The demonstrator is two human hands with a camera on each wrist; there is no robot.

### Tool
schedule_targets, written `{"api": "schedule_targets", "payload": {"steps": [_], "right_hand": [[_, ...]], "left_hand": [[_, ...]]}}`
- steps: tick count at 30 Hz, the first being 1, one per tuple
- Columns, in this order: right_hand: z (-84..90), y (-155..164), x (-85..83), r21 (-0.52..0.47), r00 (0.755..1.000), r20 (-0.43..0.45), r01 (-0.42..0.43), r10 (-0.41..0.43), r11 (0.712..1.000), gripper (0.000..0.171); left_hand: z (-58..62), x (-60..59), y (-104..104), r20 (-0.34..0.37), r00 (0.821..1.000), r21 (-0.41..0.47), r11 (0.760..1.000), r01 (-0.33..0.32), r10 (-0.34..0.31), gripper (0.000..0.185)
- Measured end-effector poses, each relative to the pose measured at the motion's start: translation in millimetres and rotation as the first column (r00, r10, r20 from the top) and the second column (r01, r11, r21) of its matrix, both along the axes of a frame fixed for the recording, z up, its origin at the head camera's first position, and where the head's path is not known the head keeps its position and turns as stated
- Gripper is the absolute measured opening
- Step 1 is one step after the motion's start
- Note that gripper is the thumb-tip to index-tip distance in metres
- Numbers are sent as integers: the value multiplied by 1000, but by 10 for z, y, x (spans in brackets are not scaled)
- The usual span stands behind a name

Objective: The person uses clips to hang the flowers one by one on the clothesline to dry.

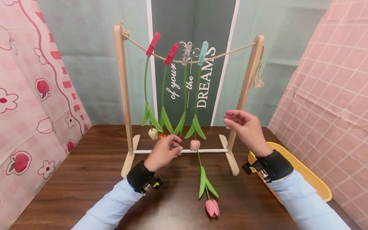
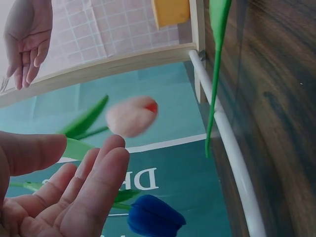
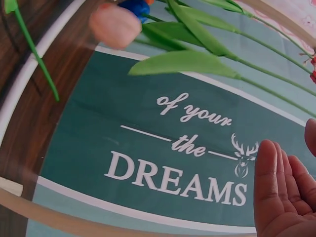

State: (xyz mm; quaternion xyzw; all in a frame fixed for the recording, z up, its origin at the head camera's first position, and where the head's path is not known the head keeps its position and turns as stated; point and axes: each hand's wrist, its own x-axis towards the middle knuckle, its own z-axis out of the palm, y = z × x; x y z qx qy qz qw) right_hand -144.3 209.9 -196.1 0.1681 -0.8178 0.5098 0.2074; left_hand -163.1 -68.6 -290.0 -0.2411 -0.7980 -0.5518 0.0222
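Four artificial tulips hang upside down from a rope (image 1: pixel 227 53) by clothespins: a white tulip (image 1: pixel 153 134), an orange tulip (image 1: pixel 162 136), a blue tulip (image 2: pixel 155 217) and a pale pink tulip (image 1: pixel 195 145). Red, grey and light blue clothespins (image 1: pixel 203 53) grip their stems. My left hand (image 1: pixel 164 151) is in front of the blue bloom, hiding it in the head view; its fingers are relaxed and hold nothing. Beside the right post my right hand (image 1: pixel 245 127) is raised, fingers extended, holding nothing. A pink tulip (image 1: pixel 212 208) lies on the table, stem toward the rack.
The wooden rack has a left post (image 1: pixel 123 89), a right post (image 1: pixel 249 76) and a white crossbar (image 1: pixel 210 150) low down. A yellow tray (image 1: pixel 313 179) stands at the right, partly behind my right forearm. Patterned cloths flank the brown table (image 1: pixel 95 153).
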Motion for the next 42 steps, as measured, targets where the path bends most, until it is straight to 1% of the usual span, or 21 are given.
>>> {"api": "schedule_targets", "payload": {"steps": [4,9,15,20,28,37,42], "right_hand": [[-73,61,11,3,1000,15,10,-10,1000,33],[-141,136,33,24,999,26,23,-24,999,33],[-210,219,73,22,999,39,29,-30,999,32],[-262,290,96,37,998,55,36,-38,999,33],[-338,389,119,49,995,81,54,-58,997,38],[-420,513,155,36,993,106,49,-52,998,34],[-465,607,178,67,990,120,63,-71,996,32]], "left_hand": [[-27,12,8,11,1000,-3,1000,6,-6,18],[-74,21,26,42,999,2,1000,15,-15,18],[-165,22,62,87,995,14,999,52,-53,16],[-199,24,89,95,993,0,997,75,-74,16],[-229,20,132,90,993,-29,997,75,-72,16],[-315,21,205,139,986,-28,995,99,-94,15],[-382,11,265,156,981,-37,992,119,-112,16]]}}
